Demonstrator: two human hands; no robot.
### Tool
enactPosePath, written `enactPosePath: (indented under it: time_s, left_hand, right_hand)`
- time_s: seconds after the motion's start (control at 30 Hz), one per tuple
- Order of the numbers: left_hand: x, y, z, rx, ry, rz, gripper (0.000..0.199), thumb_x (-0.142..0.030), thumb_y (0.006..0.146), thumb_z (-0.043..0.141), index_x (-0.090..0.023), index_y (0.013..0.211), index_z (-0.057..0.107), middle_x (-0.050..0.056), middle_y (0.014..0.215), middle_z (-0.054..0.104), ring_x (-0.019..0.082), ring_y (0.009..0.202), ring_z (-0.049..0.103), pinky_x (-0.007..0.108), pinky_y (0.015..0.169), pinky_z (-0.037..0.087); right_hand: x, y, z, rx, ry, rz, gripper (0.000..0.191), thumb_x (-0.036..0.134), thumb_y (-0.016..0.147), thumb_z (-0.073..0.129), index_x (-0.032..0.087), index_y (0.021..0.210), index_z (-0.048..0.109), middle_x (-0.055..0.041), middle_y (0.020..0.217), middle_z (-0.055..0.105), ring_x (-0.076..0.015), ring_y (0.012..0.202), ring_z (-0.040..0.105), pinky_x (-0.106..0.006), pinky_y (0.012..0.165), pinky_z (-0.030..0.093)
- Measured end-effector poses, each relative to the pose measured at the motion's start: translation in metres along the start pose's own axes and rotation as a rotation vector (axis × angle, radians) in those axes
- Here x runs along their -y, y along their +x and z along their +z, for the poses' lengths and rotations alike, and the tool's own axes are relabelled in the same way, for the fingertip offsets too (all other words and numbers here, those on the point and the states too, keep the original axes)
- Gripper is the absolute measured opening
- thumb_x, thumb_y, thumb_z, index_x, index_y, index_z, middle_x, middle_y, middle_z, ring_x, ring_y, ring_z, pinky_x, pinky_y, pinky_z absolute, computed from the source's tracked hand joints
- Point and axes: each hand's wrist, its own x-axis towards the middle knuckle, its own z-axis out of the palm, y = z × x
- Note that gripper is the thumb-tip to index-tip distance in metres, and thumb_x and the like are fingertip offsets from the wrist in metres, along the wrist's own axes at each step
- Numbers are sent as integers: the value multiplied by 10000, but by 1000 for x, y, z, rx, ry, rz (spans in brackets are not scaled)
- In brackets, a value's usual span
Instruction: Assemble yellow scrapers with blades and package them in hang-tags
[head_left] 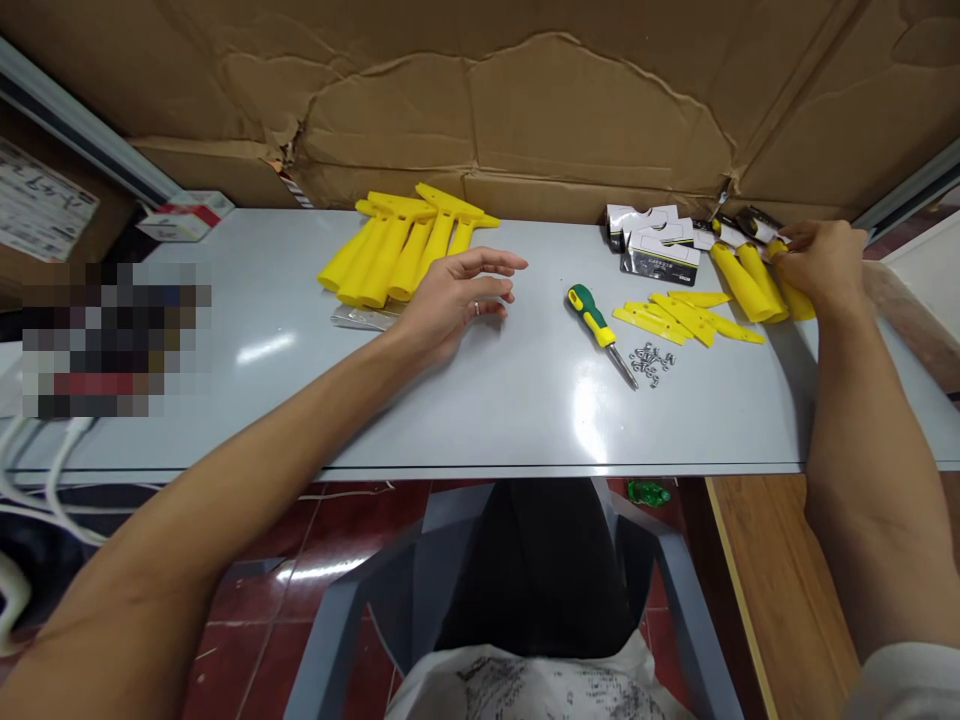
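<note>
Yellow, the rightmost handle lies partly under the right hand, whose bent fingers touch its upper end, whether pinching it I cannot tell, while the left hand hangs loosely spread beside the yellow T-shaped tools.

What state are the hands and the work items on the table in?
Left hand: open, holding nothing
Right hand: touching a yellow tube; grip unclear
Other yellow tubes: lying side by side
Screwdriver: lying down
Screws: loose, clustered
Yellow strips: loose, overlapping
Yellow T-pieces: lying grouped
Packaging: overlapping
</note>
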Motion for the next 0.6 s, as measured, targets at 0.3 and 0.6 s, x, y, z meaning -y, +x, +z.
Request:
enactPosePath:
  time_s: [0.3, 0.6]
  left_hand:
    - [3, 1, 0, 2, 0, -13, 232, -154, 747, 866, -202, 973, 862, 66, 1091, 693, 136, 812, 650, 286, 666, 535]
    - [4, 1, -1, -3, 13, -6, 221, -170, 756, 872, -203, 974, 855, 67, 1096, 704, 142, 830, 650, 293, 685, 546]
  right_hand:
    - [3, 1, 1, 26, 34, -24, 440, 233, 970, 727, 170, 1396, 814, -156, 1075, 799, -199, 836, 542, -338, 998, 423]
    - [-2, 3, -1, 42, 26, 41, 297, 333, 961, 782, 165, 1200, 835, -161, 1094, 801, -178, 749, 525, -357, 792, 446]
